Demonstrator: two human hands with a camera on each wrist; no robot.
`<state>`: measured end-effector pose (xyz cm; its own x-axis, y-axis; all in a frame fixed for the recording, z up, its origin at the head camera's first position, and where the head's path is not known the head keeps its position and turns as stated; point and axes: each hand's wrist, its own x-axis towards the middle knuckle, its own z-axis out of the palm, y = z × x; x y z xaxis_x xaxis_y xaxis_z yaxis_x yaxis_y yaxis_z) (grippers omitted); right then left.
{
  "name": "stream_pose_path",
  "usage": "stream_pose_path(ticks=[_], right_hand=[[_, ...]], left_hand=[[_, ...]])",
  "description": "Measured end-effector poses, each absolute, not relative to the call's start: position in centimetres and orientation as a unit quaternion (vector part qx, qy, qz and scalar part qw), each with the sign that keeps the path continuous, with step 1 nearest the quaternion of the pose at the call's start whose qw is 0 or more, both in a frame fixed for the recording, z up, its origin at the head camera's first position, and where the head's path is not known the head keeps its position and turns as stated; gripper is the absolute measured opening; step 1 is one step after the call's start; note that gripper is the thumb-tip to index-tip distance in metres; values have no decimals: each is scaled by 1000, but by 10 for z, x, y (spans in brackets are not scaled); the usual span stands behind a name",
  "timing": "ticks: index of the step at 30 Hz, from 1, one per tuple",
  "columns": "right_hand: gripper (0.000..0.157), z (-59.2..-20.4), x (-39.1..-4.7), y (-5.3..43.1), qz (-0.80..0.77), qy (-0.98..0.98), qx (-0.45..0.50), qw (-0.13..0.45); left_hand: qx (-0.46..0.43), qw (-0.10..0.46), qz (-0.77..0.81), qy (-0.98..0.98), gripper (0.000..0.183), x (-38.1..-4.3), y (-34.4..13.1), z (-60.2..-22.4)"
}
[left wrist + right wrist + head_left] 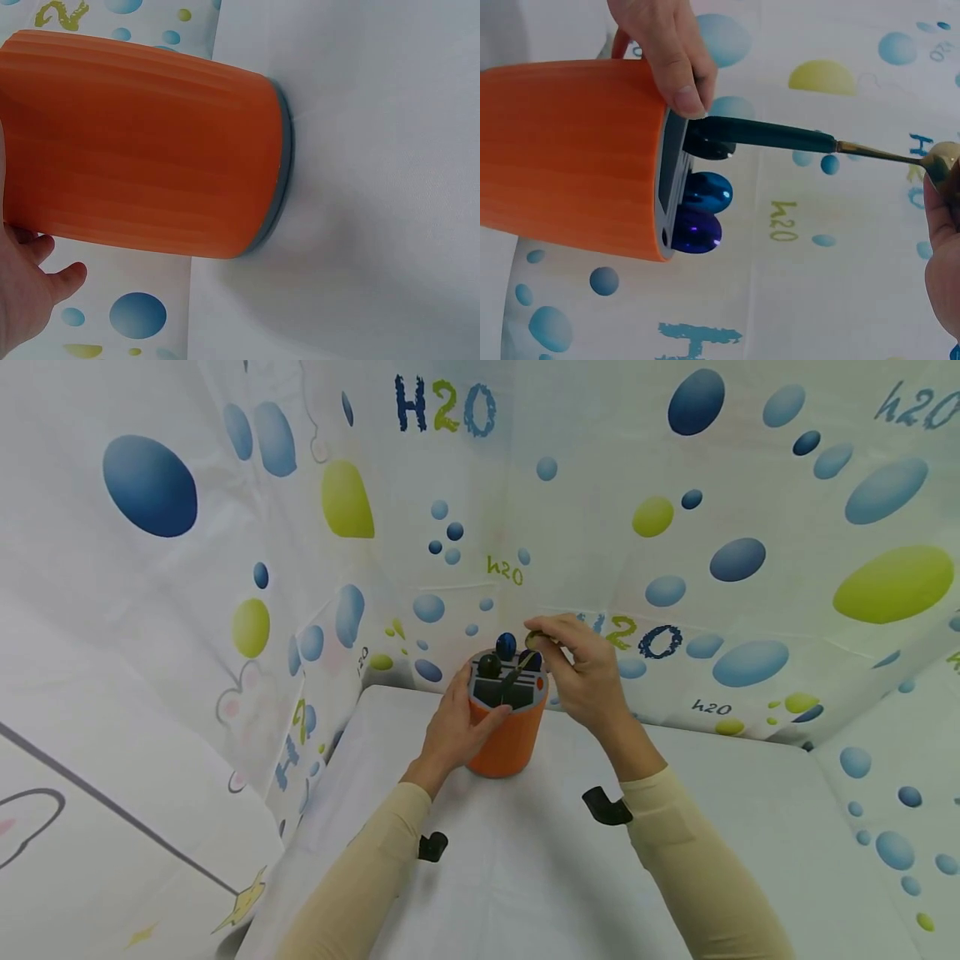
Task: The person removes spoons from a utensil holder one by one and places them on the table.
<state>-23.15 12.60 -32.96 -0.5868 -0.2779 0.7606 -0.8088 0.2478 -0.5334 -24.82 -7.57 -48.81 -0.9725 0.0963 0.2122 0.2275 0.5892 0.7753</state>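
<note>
Cream sleeves nearest, left hand with fingers clamped round orange cylindrical holder, right hand with fingertips pinching green-handled gold spoon

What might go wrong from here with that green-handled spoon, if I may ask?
The right hand grips the spoon near its bowl, so the handle might swing. It could knock the blue utensil or purple utensil close by. If the left hand loosened its hold, the orange holder might tip.
</note>
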Motion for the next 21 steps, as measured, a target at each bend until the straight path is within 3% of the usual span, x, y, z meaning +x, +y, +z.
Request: stream_pose_path(ticks=[21], right_hand=[[27, -316, -218, 136, 496, -727, 388, 273]], left_hand=[[-86, 71, -444, -889, 104, -248, -73, -488]])
